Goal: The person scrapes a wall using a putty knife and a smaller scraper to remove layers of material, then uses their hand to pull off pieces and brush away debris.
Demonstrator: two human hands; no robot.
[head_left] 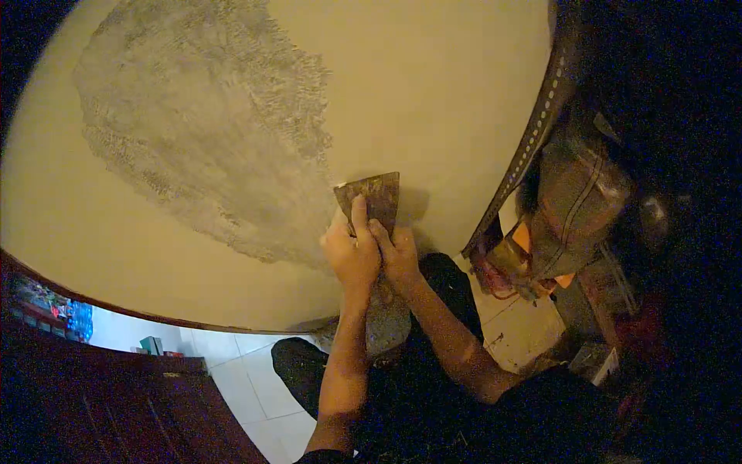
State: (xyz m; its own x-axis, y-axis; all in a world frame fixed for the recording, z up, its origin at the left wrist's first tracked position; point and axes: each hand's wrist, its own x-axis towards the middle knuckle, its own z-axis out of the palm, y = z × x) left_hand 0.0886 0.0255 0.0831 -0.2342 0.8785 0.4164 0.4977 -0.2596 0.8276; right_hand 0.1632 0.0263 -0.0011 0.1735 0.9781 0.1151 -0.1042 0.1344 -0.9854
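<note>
"Our forearms [344, 371] lead where?"
"To our left hand [353, 249] and right hand [399, 257], each grip closed on the scraper [377, 204]."
"And its blade [382, 185]?"
"Just beyond our grip, near the rough patch [201, 116] on the wall [433, 85]."

I see a floor of pale square tiles [267, 383] below the wide cream surface [433, 93]. Right of that surface, a bulky grey-brown bag [580, 205] and bright orange pieces [522, 236] make a messy heap; I can't tell which bits touch the floor.
</note>
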